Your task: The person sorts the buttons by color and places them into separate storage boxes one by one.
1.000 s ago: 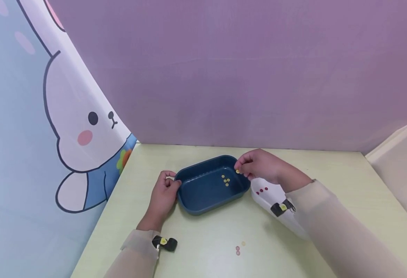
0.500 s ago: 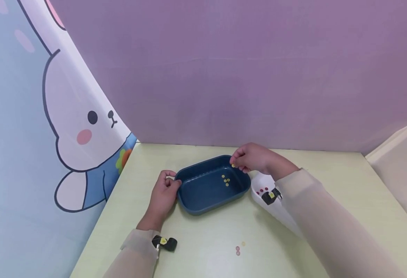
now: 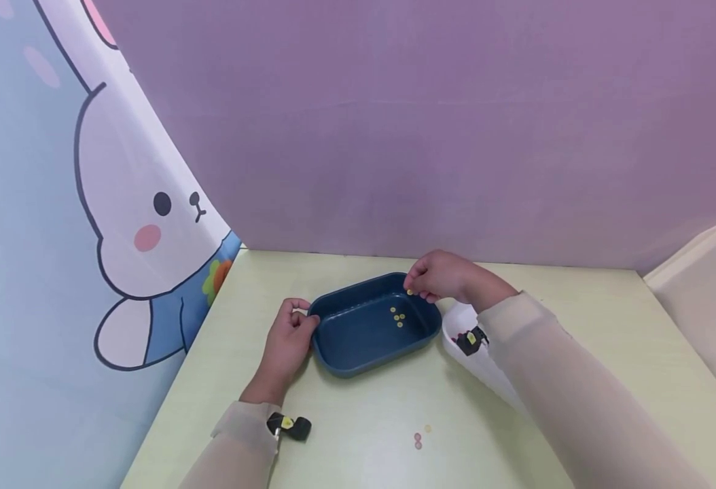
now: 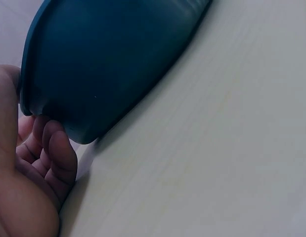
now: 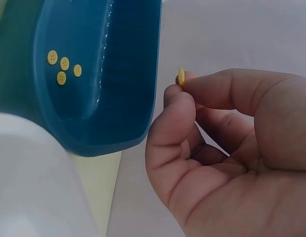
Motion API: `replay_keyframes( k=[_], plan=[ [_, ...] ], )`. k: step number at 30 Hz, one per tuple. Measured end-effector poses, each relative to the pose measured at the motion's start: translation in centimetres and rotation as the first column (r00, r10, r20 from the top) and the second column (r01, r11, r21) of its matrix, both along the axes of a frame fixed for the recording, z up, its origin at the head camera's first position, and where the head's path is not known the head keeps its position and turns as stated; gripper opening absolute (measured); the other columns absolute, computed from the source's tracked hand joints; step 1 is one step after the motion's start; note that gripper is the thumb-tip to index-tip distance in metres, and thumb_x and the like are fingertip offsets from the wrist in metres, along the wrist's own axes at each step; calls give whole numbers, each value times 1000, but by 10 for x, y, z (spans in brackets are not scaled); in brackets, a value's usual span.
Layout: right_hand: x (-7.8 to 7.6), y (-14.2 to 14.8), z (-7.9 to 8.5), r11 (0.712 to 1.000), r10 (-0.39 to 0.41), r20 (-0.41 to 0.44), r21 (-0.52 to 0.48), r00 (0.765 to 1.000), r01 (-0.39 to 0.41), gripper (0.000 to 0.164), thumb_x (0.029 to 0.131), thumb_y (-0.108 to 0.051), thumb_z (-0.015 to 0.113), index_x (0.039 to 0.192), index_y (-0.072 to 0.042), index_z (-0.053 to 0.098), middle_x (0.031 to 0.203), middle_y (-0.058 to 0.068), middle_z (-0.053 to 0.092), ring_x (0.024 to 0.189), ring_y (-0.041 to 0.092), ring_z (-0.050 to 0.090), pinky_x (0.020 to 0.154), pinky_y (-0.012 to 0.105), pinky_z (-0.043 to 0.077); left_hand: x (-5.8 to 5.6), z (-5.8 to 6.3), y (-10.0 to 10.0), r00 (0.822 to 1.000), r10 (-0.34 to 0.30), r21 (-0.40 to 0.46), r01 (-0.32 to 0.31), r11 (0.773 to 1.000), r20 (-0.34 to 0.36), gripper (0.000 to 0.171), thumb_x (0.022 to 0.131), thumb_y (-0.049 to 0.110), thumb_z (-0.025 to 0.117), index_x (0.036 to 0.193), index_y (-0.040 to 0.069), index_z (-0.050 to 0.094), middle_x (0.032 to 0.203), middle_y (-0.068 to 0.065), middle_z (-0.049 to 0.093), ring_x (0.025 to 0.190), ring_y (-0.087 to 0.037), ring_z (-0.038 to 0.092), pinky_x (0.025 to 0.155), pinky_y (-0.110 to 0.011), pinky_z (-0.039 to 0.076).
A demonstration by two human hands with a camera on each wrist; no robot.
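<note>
A dark blue rectangular tray stands on the table, several yellow buttons lying on its floor toward the right end. My left hand grips its left end, thumb over the rim and fingers outside, as the left wrist view also shows. Over the tray's far right corner, my right hand pinches one yellow button on edge between thumb and fingertip. A white container sits just right of the tray; red buttons inside it are mostly hidden behind the right wrist's camera.
On the pale table near the front lie two pinkish buttons and a pale yellow one. A purple wall panel rises behind the table; a rabbit-printed panel stands at left.
My right hand, pinching the yellow button, has moved left and slightly away, from beside the tray's right rim to over its corner, then stayed nearly still. The left hand has not moved.
</note>
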State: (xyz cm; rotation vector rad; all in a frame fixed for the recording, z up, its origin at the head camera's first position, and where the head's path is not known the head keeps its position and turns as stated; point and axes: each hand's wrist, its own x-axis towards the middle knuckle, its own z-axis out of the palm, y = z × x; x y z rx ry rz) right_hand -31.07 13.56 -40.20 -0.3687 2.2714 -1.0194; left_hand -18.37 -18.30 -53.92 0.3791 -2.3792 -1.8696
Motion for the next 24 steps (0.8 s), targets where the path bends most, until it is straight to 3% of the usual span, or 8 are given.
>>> replay_keyframes(
  k=[7, 15, 24],
  plan=[
    [2, 1, -3, 1000, -2, -4, -3, 1000, 2, 19, 111, -11, 64, 120, -1, 77, 102, 7, 67, 91, 22, 63, 85, 34, 59, -1, 0, 1, 1000, 2, -10, -2, 1000, 2, 26, 109, 25, 66, 133, 21, 56, 83, -3, 54, 70, -26, 58, 66, -30, 52],
    [6, 6, -2, 1000, 10, -15, -19, 1000, -10, 16, 110, -11, 65, 119, -3, 76, 103, 7, 68, 94, 21, 63, 84, 31, 59, -1, 1, 2, 1000, 2, -16, -2, 1000, 14, 26, 109, 25, 66, 134, 22, 56, 84, -2, 55, 72, -25, 58, 67, -30, 51],
    [20, 19, 11, 998, 18, -76, -57, 997, -23, 9, 106, -9, 69, 113, -5, 75, 93, 7, 66, 86, 24, 63, 80, 34, 58, -2, 1, 1, 1000, 2, -20, -2, 1000, 17, 26, 109, 25, 66, 134, 22, 56, 85, -3, 55, 73, -26, 58, 67, -30, 51]
  ],
)
